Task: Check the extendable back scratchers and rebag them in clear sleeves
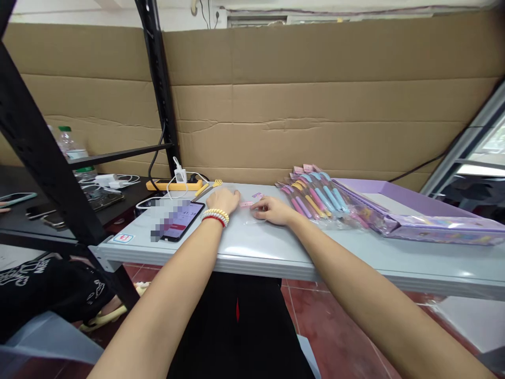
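My left hand [223, 199], with beaded bands at the wrist, rests on the light grey table [264, 247] to the right of a phone [181, 221]. Its fingers are mostly hidden behind the back of the hand. Just beyond it lies a yellow fork [216, 183]. My right hand [274, 210] lies low on the table with its fingers curled together; what they hold, if anything, is too small to make out. Two small pink labels, a nearer one [246, 204] and a farther one [258, 195], lie between the hands. Faint clear plastic shows near my right fingertips.
Right of my hands lie several plastic-wrapped utensils [315, 195] with coloured handles, beside an open purple box [442, 227]. A yellow power strip [173, 185] with white cables sits at the back left. Cardboard [315, 105] walls the back. Another person's leg [51, 289] shows lower left.
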Tool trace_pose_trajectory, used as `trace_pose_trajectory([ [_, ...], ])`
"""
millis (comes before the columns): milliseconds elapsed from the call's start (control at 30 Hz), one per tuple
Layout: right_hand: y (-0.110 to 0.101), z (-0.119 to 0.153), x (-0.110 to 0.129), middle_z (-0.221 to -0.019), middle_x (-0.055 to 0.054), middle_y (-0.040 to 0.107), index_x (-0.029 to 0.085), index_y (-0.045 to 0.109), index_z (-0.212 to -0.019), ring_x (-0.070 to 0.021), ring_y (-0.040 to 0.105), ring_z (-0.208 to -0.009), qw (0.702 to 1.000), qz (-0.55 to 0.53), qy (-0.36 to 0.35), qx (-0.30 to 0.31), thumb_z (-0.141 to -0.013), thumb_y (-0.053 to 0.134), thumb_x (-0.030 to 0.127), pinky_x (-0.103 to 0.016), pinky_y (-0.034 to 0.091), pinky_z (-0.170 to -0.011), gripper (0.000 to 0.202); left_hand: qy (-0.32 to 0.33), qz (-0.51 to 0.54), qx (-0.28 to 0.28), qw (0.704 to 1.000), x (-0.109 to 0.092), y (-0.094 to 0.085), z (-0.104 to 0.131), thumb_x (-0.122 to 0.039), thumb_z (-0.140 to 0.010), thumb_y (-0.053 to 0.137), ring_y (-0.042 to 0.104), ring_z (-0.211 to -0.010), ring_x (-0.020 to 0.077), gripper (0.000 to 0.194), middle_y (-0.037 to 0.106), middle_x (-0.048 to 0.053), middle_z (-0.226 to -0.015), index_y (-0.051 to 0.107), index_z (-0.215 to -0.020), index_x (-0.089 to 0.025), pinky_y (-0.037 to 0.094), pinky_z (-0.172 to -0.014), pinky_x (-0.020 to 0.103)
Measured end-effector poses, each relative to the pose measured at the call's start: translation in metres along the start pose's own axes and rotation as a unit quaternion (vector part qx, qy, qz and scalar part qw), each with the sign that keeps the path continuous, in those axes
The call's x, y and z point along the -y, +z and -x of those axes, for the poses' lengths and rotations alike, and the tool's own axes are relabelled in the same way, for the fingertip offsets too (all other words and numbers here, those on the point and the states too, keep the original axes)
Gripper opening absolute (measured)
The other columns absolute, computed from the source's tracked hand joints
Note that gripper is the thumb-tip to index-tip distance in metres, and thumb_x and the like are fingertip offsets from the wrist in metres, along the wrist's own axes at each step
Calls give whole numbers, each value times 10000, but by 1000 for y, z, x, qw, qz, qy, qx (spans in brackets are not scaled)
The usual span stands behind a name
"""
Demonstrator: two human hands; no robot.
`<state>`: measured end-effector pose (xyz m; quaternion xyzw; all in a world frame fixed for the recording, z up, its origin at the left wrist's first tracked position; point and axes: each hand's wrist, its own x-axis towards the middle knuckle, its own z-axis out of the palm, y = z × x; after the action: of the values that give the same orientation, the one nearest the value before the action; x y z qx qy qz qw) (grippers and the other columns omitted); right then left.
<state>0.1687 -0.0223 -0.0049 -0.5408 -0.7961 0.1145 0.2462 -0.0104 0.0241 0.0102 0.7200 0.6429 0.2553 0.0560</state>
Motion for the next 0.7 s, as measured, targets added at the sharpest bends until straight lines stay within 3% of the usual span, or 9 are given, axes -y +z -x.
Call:
trace_pose_trajectory([
  [100, 3, -1, 0, -843, -67, 650, 193, 771, -905, -187, 566, -772, 999, 26, -38, 5, -734, 667, 270, -302, 421, -786, 214, -16, -49, -52, 997, 7, -2, -6, -421, -830, 407, 537, -1132, 378, 510, 618, 258, -1177, 679, -1059, -55, 405, -908, 453],
  [233, 6, -2, -1, -858, -76, 660, 187, 767, -887, -187, 563, -773, 999, 24, -35, -1, -739, 671, 287, -304, 421, -770, 203, -64, -105, 0, 992, 19, 0, -19, -402, -765, 510, 479, -1194, 408, 526, 552, 270, -1272, 648, -1134, -54, 344, -952, 477],
  [333, 5, -2, 1, -804, -53, 662, 175, 756, -874, -161, 547, -714, 1000, 18, -20, 8, -747, 651, 274, -276, 409, -694, 192, -77, -116, 35, 990, 23, 5, -27, -387, -766, 507, 477, -1202, 404, 502, 557, 245, -1284, 644, -1155, -101, 329, -941, 489],
  [467, 2, -1, 4, -765, -43, 659, 158, 747, -892, -158, 543, -698, 1000, 16, 5, 12, -765, 636, 278, -271, 401, -679, 207, -75, -110, -11, 991, 25, 10, -30, -345, -785, 489, 482, -1183, 404, 487, 546, 264, -1272, 637, -1163, -77, 317, -928, 486],
  [600, 3, 0, 3, -938, -77, 685, 192, 743, -1028, -189, 584, -817, 1000, 13, -19, 15, -794, 630, 286, -285, 424, -769, 276, -71, -94, -35, 992, 28, 12, -32, -247, -784, 497, 499, -1163, 411, 450, 570, 288, -1224, 622, -1163, -40, 319, -920, 493],
  [700, 5, -1, 1, -1009, -100, 671, 213, 744, -1056, -211, 591, -889, 998, 31, -45, 32, -803, 634, 329, -300, 427, -831, 299, -63, -99, -26, 993, 27, 12, -32, -178, -798, 469, 545, -1134, 361, 386, 632, 240, -1154, 641, -1128, -74, 343, -932, 464],
])
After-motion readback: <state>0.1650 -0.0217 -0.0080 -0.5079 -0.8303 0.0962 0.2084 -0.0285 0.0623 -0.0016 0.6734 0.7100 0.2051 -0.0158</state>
